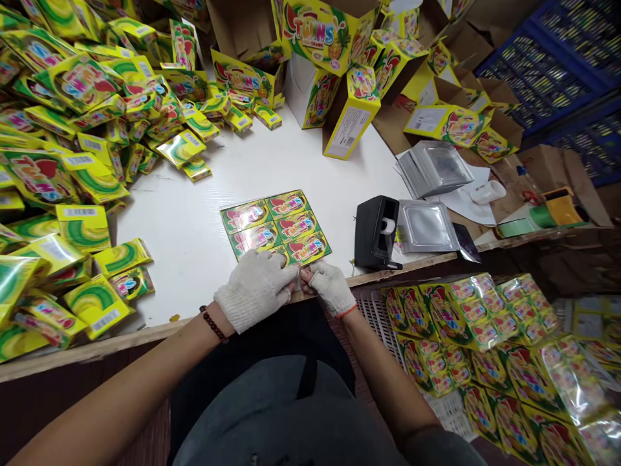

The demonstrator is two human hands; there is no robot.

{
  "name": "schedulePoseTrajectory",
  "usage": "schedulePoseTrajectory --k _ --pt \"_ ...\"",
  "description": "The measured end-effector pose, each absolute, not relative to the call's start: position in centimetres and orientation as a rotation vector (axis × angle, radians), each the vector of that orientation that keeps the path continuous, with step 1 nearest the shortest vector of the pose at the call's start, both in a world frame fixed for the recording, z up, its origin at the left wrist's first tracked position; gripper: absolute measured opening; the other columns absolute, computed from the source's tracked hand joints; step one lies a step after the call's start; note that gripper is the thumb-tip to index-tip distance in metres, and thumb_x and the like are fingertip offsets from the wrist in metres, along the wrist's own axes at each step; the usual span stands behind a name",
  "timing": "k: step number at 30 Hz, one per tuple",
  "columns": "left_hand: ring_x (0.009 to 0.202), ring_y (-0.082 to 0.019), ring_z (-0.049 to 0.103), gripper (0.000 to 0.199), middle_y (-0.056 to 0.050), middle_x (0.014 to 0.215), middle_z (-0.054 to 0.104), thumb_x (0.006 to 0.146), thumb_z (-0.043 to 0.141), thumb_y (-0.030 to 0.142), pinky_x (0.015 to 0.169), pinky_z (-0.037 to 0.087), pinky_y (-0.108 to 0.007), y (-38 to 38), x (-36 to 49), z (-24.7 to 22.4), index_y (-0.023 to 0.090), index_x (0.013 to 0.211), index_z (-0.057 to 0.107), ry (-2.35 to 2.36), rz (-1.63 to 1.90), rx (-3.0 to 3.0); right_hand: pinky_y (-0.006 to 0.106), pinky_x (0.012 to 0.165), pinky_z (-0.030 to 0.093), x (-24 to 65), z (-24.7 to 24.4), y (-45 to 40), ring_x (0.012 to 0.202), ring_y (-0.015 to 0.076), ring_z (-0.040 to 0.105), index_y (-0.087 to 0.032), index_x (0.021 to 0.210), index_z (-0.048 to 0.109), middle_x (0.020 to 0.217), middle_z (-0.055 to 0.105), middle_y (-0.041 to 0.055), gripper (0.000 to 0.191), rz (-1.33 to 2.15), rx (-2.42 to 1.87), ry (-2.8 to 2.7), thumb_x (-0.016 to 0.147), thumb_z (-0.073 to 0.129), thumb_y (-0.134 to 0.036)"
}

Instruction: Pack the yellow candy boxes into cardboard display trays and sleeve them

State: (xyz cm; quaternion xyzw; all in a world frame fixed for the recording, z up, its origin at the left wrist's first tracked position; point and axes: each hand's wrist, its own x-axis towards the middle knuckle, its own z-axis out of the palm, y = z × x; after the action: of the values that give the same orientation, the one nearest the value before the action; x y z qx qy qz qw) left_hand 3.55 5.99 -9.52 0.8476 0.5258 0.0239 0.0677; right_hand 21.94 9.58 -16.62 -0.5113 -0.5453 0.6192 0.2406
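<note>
A flat pack of several small yellow-green "Twins" boxes (295, 226), under clear shiny plastic, lies on the white table. My left hand (259, 285), in a white fingerless glove, is closed over the pack's near edge, with its fingers bent toward my right hand. At the near right corner, my right hand (332, 286), gloved the same way, has thumb and fingertips pinched together; whatever is between them is hidden. The fingertips of both hands almost meet by the table's front edge. A black tape dispenser (376, 232) stands right of the pack.
Loose small boxes (82, 175) are heaped on the left. Display cartons (352, 113) stand at the back. Clear plastic trays (429, 225) and a tape roll (488, 192) lie to the right. Below the table's right side, a white basket (378, 310) stands beside many wrapped packs (485, 362).
</note>
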Motion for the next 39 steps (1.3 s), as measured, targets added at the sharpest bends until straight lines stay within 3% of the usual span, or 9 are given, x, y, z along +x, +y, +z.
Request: schedulePoseTrajectory --k 4,7,12,18,22,26,30,34,39 --pt "0.079 -0.030 0.065 0.016 -0.010 0.078 0.067 0.089 0.060 0.030 0.065 0.042 -0.039 7.4 5.1 -11.1 0.018 0.083 0.068 1.687 0.220 2.497 0.023 0.045 0.039 22.0 -16.4 9.9 0.047 0.0121 0.052 -0.021 0.057 0.057 0.049 0.057 -0.0012 0.037 1.631 -1.486 -1.563 0.071 0.066 -0.054" --pt "0.079 -0.030 0.065 0.011 -0.012 0.077 0.067 0.088 0.057 0.021 0.063 0.042 -0.038 7.8 6.3 -12.1 0.016 0.087 0.067 1.764 0.271 2.496 0.024 0.048 0.045 22.5 -16.4 9.5 0.053 0.0144 0.060 -0.021 0.069 0.061 0.058 0.064 -0.0004 0.030 1.687 -1.501 -1.463 0.070 0.068 -0.050" --pt "0.079 -0.027 0.064 0.016 -0.010 0.086 0.068 0.088 0.057 0.027 0.066 0.045 -0.038 8.4 5.3 -10.7 0.017 0.097 0.066 1.699 0.196 2.545 0.025 0.046 0.051 23.0 -16.5 9.6 0.052 0.0150 0.065 -0.024 0.091 0.048 0.072 0.067 -0.0003 0.048 1.855 -1.436 -0.969 0.071 0.069 -0.063" --pt "0.115 -0.034 0.057 0.036 -0.016 0.126 0.060 0.086 0.057 0.035 0.091 0.049 -0.049 10.5 -3.6 -11.3 0.019 0.117 0.065 2.116 0.657 2.267 0.027 0.044 0.047 21.9 -16.5 16.6 0.049 0.0170 0.062 -0.023 0.087 0.044 0.060 0.058 -0.0036 0.047 1.689 -1.529 -1.149 0.072 0.072 -0.057" --pt "0.124 -0.032 0.055 0.036 -0.018 0.145 0.047 0.092 0.048 0.032 0.098 0.051 -0.046 7.4 -4.8 -14.5 0.017 0.121 0.064 2.037 0.835 2.109 0.037 0.072 0.056 20.5 -16.0 21.6 0.080 0.0233 0.067 -0.018 0.101 0.053 0.090 0.068 0.0091 0.043 1.050 -1.577 -1.551 0.071 0.072 -0.044" --pt "0.102 -0.023 0.064 0.033 -0.019 0.159 0.029 0.094 0.051 0.033 0.095 0.053 -0.044 3.0 -1.6 -16.6 0.018 0.119 0.066 2.057 1.031 2.027 0.045 0.110 0.041 19.2 -15.9 20.9 0.126 0.0305 0.051 -0.014 0.125 0.056 0.129 0.057 0.0179 0.050 0.667 -1.314 -1.953 0.080 0.062 -0.035" --pt "0.102 -0.026 0.062 0.025 -0.018 0.155 0.038 0.091 0.059 0.031 0.090 0.051 -0.050 1.7 -0.5 -16.7 0.022 0.110 0.070 2.101 1.081 2.176 0.048 0.112 0.039 19.4 -16.4 15.8 0.139 0.0326 0.038 -0.013 0.139 0.050 0.140 0.047 0.0198 0.051 0.510 -1.216 -2.242 0.092 0.051 -0.034" --pt "0.115 -0.028 0.058 0.019 -0.008 0.128 0.065 0.087 0.063 0.027 0.096 0.047 -0.049 2.7 -1.9 -16.3 0.029 0.105 0.069 1.772 0.955 2.570 0.054 0.113 0.033 21.1 -17.1 11.8 0.144 0.0355 0.031 -0.017 0.136 0.057 0.146 0.048 0.0179 0.044 0.211 -1.098 -2.411 0.096 0.048 -0.033" --pt "0.109 -0.027 0.059 0.053 -0.014 0.123 0.060 0.081 0.073 0.038 0.092 0.052 -0.045 2.3 -3.0 -16.6 0.020 0.127 0.055 1.709 1.094 2.387 0.066 0.115 0.018 22.4 -17.4 10.8 0.144 0.0396 0.033 -0.029 0.139 0.057 0.148 0.052 0.0114 0.052 0.025 -0.828 -2.626 0.091 0.060 -0.048"
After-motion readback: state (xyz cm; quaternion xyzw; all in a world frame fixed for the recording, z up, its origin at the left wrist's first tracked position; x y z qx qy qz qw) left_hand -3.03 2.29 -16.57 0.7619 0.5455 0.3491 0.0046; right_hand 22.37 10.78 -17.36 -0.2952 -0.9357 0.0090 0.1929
